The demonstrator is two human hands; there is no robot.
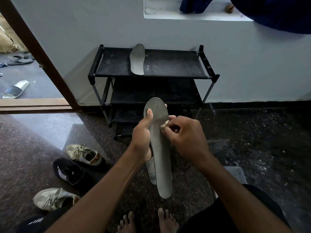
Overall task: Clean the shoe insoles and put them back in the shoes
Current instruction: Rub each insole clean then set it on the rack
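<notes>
While hands [143,137] grip it, grey insole [159,148] stands upright.

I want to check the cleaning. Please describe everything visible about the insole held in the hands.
The held insole is grey, long and thin, looking like foam or fabric, with its rounded toe end up and its heel end hanging low. The left hand grips its middle, thumb pressed near the toe. The right hand presses a small beige cloth against its right edge. A second insole shows behind it.

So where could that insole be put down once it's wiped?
The rack's top shelf is bare on both sides of the insole lying there. The floor right of the rack is open too. Left, three shoes crowd the floor.
</notes>
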